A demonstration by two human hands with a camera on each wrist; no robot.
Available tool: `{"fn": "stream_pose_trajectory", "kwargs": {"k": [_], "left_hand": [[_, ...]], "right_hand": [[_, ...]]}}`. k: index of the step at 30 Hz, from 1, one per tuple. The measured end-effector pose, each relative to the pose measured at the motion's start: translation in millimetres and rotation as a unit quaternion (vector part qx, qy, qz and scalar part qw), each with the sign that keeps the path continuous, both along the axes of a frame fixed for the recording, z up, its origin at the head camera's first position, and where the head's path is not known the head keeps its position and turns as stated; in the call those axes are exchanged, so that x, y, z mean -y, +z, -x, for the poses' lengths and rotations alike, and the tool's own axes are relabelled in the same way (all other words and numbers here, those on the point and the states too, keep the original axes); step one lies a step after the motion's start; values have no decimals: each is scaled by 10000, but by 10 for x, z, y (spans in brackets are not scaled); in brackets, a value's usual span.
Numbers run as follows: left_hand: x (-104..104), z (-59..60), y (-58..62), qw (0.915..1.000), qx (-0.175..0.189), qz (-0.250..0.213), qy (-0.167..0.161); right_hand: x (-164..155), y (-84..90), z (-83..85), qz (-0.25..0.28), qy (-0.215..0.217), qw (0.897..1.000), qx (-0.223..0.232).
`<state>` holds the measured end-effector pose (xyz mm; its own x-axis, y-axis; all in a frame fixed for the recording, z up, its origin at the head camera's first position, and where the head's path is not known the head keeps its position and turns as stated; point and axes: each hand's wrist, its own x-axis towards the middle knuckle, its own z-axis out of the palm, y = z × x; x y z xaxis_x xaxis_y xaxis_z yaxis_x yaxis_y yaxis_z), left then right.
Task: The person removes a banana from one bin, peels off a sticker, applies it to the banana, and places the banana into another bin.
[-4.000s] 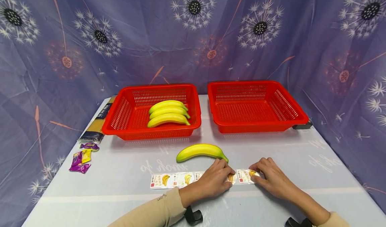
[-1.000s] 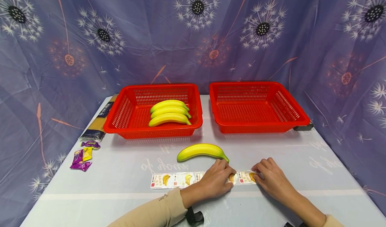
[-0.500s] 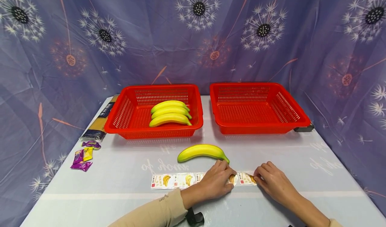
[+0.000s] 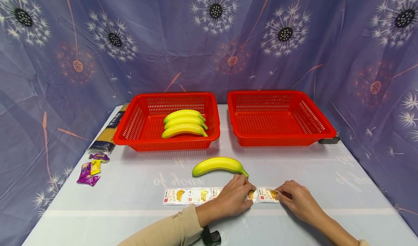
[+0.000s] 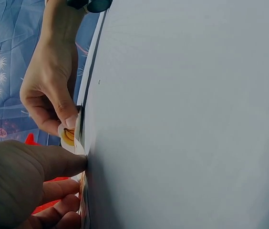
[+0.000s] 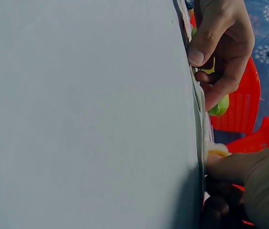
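Sticker strip [image 4: 199,195] | on white table [image 4: 121,191] | purple dandelion-print curtain [image 4: 163,42] behind

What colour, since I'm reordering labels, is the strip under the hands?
The label strip is white with printed yellow bananas, clearest in the head view.

— What's behind your table [image 4: 111,191]?
— Purple-blue curtain [image 4: 156,72], creased, printed with white dandelions [image 4: 215,11]. I see it down the table's left and right sides too.
— Tabletop?
— Pale. I note faint white script [image 4: 177,180] mid-table, a whiter stripe [image 4: 130,213] crossing the near half. Light soft, slight sheen on the table.
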<state>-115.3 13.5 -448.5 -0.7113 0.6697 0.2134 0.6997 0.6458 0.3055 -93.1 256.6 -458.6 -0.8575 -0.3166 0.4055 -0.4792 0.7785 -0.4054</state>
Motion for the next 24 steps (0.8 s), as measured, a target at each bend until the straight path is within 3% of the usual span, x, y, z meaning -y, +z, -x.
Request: {"fn": "stream_pose_trajectory", "kwargs": {"k": [6,9,11,14,18,21,24], "left_hand": [[1,-1,-7,10000,2,-26,-14],[-2,-5,-8,10000,27,-18,-30],[-6,-8,-9,10000,47,-11,-40],[-11,-14,-7,10000,54,-2,-32],[-12,-23,-8,10000,5,5,19],[-12,-30,-9,9999,-91,7,65],[-14,-33,-13,9998,-173,-7,70]], "right_hand": [[-55,22,3,720,92,9934,884],[-82,17,10,1092,275,9883,1033],[-87,10,19,1093,469,9900,763],[-72,23,33,757,756,9942,-56],[-28,81,27,398,916,9904,-956],[-4,109,21,529,934,9878,-1126],[-13,115,18,858,903,9877,-942]]}}
